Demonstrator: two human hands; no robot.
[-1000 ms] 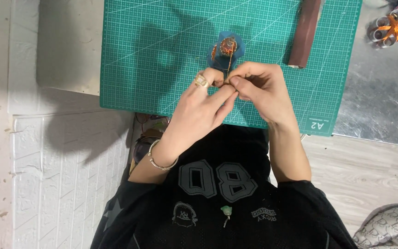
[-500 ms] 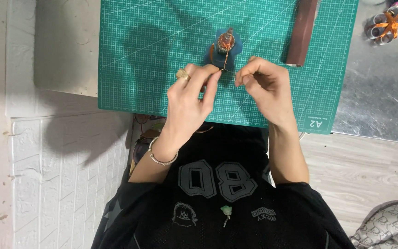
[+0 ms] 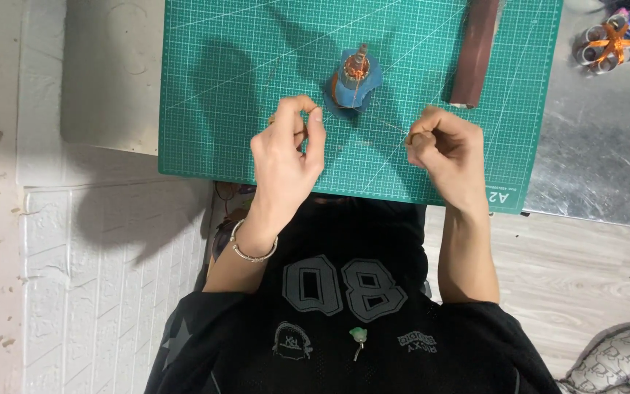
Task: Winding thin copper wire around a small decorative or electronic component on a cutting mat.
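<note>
A small spool wound with copper wire (image 3: pixel 353 73) stands upright on a blue pad (image 3: pixel 368 91) on the green cutting mat (image 3: pixel 235 73). My left hand (image 3: pixel 286 153), with a ring and a bracelet, hovers left of the spool, thumb and forefinger pinched together. My right hand (image 3: pixel 446 149) is curled into a fist to the spool's right. A thin wire (image 3: pixel 388 115) runs from the spool towards the right fist. It is barely visible, and I cannot make it out at the left fingertips.
A long dark brown strip (image 3: pixel 475 51) lies on the mat's far right. A small orange and silver bundle (image 3: pixel 607 44) rests on the grey metal sheet (image 3: pixel 599 146) beyond the mat. White textured panels (image 3: pixel 96 277) cover the floor to the left.
My hands were pinched together just below the spool. They have drawn apart, the left going left and the right going right. The view has shifted slightly.
</note>
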